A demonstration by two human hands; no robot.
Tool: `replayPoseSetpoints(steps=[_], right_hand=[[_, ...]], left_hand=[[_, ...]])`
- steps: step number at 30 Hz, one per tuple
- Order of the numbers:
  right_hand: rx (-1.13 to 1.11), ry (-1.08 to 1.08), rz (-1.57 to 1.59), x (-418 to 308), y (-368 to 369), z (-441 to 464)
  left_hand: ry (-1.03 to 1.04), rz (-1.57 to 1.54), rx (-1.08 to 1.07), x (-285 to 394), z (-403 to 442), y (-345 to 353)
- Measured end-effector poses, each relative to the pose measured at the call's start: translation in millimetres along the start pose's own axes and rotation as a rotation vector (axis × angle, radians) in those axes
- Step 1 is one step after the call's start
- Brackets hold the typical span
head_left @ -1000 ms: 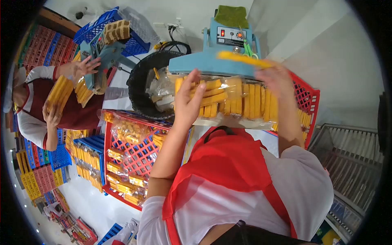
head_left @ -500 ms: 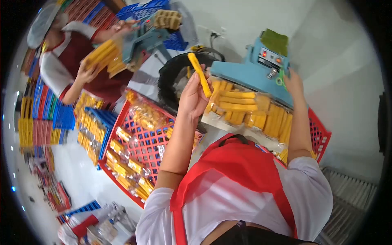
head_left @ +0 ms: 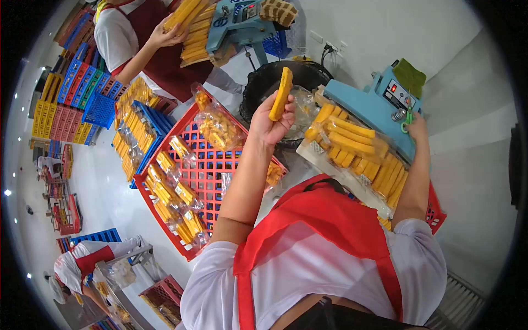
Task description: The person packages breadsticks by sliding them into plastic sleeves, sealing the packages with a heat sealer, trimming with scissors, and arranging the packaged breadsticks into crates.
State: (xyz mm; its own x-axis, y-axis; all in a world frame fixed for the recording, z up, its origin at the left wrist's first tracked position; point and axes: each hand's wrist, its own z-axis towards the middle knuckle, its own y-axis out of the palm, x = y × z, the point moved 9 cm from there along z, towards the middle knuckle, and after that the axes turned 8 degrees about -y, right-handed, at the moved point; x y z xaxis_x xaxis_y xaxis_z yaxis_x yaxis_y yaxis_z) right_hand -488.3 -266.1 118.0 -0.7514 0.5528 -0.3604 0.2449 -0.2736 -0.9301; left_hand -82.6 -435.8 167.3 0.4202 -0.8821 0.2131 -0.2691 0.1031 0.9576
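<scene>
Upright in my left hand (head_left: 272, 122) is a yellow bread stick (head_left: 281, 94), with my fingers wrapped round its lower part. My right hand (head_left: 418, 127) is closed at the green-handled scissors (head_left: 407, 119), beside the knob of a blue-green bag sealer (head_left: 374, 107); its fingertips are partly hidden. Between my arms, clear bags of yellow sticks (head_left: 352, 137) lie in rows on a pale board (head_left: 316, 158) in front of the sealer. A green pad (head_left: 410, 77) rests on top of the sealer.
A black-lined bin (head_left: 253, 91) stands behind my left hand. To the left is a red crate (head_left: 165, 137) with bagged sticks, beside stacked blue crates (head_left: 144, 159). A co-worker (head_left: 129, 41) holds yellow sticks at a second sealer (head_left: 236, 25). Another person (head_left: 82, 261) bends at lower left.
My view has shifted, so the sealer and crates appear elsewhere in the frame. The stick in my left hand is turned more upright. My right hand is closer to the scissors.
</scene>
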Motion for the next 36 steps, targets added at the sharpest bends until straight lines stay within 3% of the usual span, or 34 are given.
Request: replayPoseSetpoints(steps=[1,3,4,6,7,9,11,12,13,15,18,21,28,30,33,36], right_hand=[[-0.003,-0.009,-0.002,-3,-3,1],[-0.123,0.265,0.308,12,-1,-12],[-0.125,0.258,0.308,11,-6,-15],[0.087,0.163,0.468,6,-33,-16],[0.085,0.156,0.473,-13,-47,-23],[0.139,-0.136,1.063,-108,-78,-50],[-0.048,-0.382,0.834,-196,-67,-69],[-0.258,-0.321,1.008,-236,-51,-89],[-0.261,-0.562,0.656,-254,-27,-93],[-0.202,-0.721,0.548,-300,-22,-106],[-0.335,-0.567,0.537,-321,0,-103],[-0.285,-0.607,0.473,-325,18,-88],[-0.311,-0.632,0.446,-341,21,-91],[-0.392,-0.535,0.395,-341,31,-81],[-0.302,-0.641,0.437,-345,36,-87],[-0.268,-0.613,0.388,-344,35,-81]], left_hand=[[0.008,-0.004,0.001,3,-2,-1],[-0.016,-0.061,0.015,5,-5,-5],[-0.008,-0.061,0.014,7,-7,-6],[0.001,-0.073,-0.014,13,-8,-7],[0.009,-0.070,-0.013,16,-7,-8],[0.074,-0.017,0.074,24,-6,-18],[0.046,-0.053,0.101,25,-1,-22],[0.027,-0.091,0.116,25,3,-23],[0.018,-0.082,0.111,25,5,-20],[0.055,-0.044,0.087,30,7,-15],[0.085,-0.048,0.104,35,10,-22],[0.105,-0.028,0.241,39,7,-35],[0.098,-0.016,0.231,47,5,-54],[0.106,-0.062,0.295,45,6,-59],[0.125,-0.118,0.318,48,2,-58],[0.134,-0.087,0.337,51,-2,-58]])
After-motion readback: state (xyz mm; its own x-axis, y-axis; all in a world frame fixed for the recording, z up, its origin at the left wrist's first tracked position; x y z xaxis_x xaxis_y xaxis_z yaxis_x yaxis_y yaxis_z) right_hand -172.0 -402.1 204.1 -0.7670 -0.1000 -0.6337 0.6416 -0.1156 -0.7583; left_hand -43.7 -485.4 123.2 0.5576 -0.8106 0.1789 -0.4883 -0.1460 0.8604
